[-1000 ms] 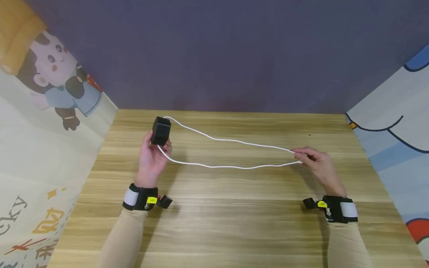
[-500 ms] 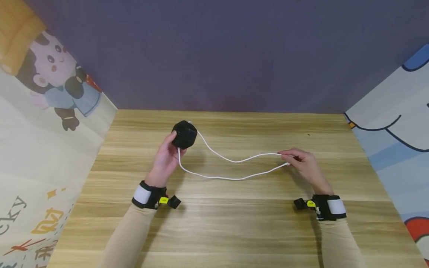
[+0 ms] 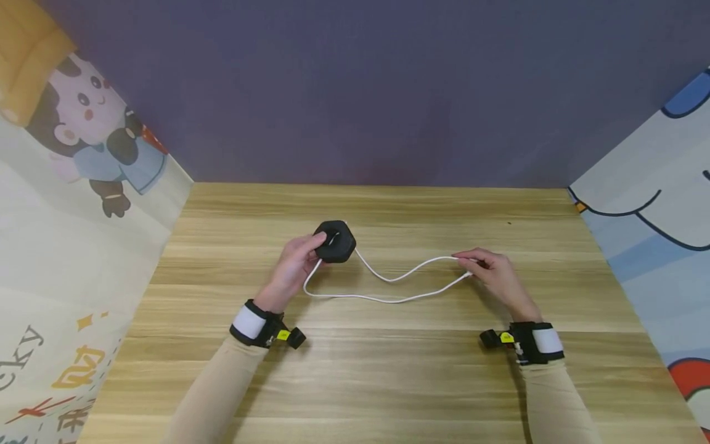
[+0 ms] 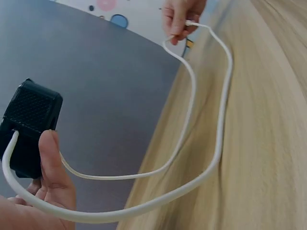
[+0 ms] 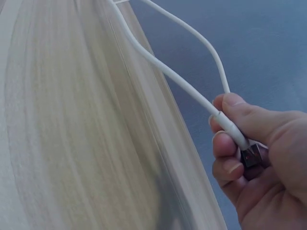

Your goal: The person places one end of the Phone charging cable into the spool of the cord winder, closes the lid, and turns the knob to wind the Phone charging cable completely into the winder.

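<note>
Left hand (image 3: 293, 269) clasps the black charger block (image 3: 334, 240); its white cable (image 3: 388, 290) loops rightward from the block to the right hand (image 3: 490, 271), whose fingers pinch the USB plug (image 5: 252, 156).

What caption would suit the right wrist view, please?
Right hand pinches thin white cable at its plug end above pale wooden table.

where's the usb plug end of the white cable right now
In the right wrist view, the cable's metal plug sits pinched in the right hand, at the wooden table's right side.
</note>
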`<state>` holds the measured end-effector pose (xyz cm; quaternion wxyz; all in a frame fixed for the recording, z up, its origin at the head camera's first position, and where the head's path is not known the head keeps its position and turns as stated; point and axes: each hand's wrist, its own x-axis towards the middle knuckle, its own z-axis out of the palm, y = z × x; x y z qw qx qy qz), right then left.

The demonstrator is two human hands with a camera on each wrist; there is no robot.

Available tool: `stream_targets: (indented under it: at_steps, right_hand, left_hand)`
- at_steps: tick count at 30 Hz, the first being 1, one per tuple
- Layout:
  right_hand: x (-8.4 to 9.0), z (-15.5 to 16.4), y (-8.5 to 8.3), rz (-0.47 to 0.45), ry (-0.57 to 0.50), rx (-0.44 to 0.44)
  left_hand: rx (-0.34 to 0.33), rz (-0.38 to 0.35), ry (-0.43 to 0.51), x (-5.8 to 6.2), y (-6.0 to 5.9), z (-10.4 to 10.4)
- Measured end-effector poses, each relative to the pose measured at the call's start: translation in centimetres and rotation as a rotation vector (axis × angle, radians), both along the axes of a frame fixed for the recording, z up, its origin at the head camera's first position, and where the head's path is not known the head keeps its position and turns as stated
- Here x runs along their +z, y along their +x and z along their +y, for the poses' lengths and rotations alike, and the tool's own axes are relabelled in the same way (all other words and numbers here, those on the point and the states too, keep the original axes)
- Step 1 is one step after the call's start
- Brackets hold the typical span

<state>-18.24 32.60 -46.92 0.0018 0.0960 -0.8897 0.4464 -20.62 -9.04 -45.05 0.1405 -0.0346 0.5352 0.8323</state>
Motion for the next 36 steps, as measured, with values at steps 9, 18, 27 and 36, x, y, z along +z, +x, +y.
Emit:
stream_targets:
  at_steps: [9, 18, 27, 36]
  right_hand:
    - [-0.3, -0.2, -0.3, -0.031, -0.013, -0.08]
    - [-0.9, -0.3, -0.6, -0.069, 0.0, -0.196]
    - [-1.0, -0.2, -0.7, -0.101, -0.008, -0.236]
    - [-0.8, -0.2, -0.6, -0.159, 0.016, -0.283]
  left_hand:
    - [-0.18, 0.077, -0.216, -0.7, -0.2, 0.9]
    - [-0.289, 0.053, -0.353, -1.7, -0.2, 1.4]
    - [-0.319, 0.028, -0.414, -2.1, -0.2, 1.7]
    - [-0.31, 0.114, -0.552, -2.1, -0.2, 2.1]
